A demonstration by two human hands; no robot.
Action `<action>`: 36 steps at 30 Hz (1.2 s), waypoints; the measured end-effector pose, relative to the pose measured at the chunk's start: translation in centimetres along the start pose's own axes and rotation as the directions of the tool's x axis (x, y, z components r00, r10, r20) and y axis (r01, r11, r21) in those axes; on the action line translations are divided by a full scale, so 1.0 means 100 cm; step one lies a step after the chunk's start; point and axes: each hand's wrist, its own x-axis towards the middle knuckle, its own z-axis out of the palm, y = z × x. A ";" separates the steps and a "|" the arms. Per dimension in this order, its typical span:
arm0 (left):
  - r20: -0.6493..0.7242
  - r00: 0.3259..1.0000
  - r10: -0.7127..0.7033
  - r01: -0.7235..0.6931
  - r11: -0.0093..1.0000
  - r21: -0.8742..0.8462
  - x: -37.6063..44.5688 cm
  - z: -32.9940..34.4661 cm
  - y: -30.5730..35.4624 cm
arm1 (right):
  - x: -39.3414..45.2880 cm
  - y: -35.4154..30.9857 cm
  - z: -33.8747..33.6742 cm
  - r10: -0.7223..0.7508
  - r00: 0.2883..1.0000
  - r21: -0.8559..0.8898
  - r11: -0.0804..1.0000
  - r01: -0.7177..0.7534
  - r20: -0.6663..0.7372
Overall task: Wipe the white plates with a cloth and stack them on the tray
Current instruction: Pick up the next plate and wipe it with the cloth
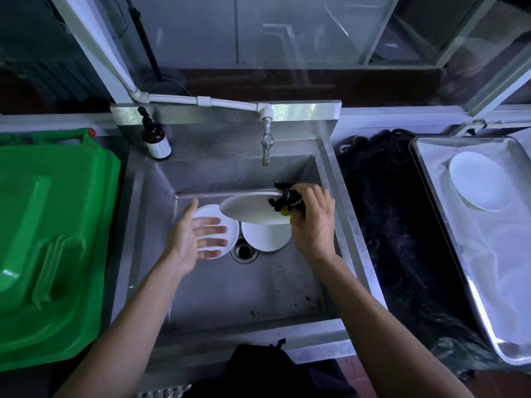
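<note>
- White plates are seen in two places: three in the steel sink (218, 297) and one on the tray (448, 225) at the far right.
- A green plastic bin lid (51, 239) is laid over the area beside the sink's left wall.
- A brown pump bottle (156, 139) is stood upright on the sink's back ledge, at its left corner.
- The left hand (198, 239) is held open above the sink floor, fingers spread and palm turned to the right, with nothing grasped; it is hovering over the left plate (212, 214), and contact with it cannot be told.
- That left plate is laid flat on the sink floor, just left of the drain (244, 251).
- A tap (265, 145) is hung from the white pipe along the sink's back edge, above the basin's middle.
- A raised plate (247, 208) is held tilted above the basin, its left rim overlapping the left plate and its lower rim covering part of a third plate (264, 237), which is laid flat just right of the drain.
- The right hand (313, 222) is closed on the raised plate's right rim together with a dark cloth (284, 199), which is bunched over that rim; a patch of yellow-green is shown beneath the cloth.
- A dark, wet-looking mat (402, 239) is spread between the sink's right wall and the tray.
- The tray is set at the right edge of the counter, and the wiped plate (477, 182) is lying in its far half, near the back left corner.
</note>
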 end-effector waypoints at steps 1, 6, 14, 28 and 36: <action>0.088 0.993 -0.080 0.081 0.997 -0.011 -0.002 0.004 -0.002 | -0.002 -0.001 0.001 -0.022 1.000 -0.007 1.000 0.021 -0.005; 0.128 0.983 -0.134 0.161 0.960 -0.230 -0.005 0.040 0.008 | -0.016 -0.007 0.012 -0.105 0.994 -0.054 0.993 0.105 0.016; 0.051 0.996 -0.076 0.091 0.832 -0.547 0.002 0.041 0.010 | -0.032 0.004 0.019 -0.188 0.973 0.035 0.982 0.185 0.133; -0.010 0.996 0.084 -0.076 0.845 -0.529 0.007 0.022 0.003 | -0.024 -0.016 0.010 0.010 0.909 0.287 0.947 -0.141 0.416; -0.020 0.987 0.160 -0.153 0.892 -0.425 -0.006 0.033 -0.002 | -0.011 -0.048 0.023 0.184 0.883 0.408 0.833 -0.373 0.432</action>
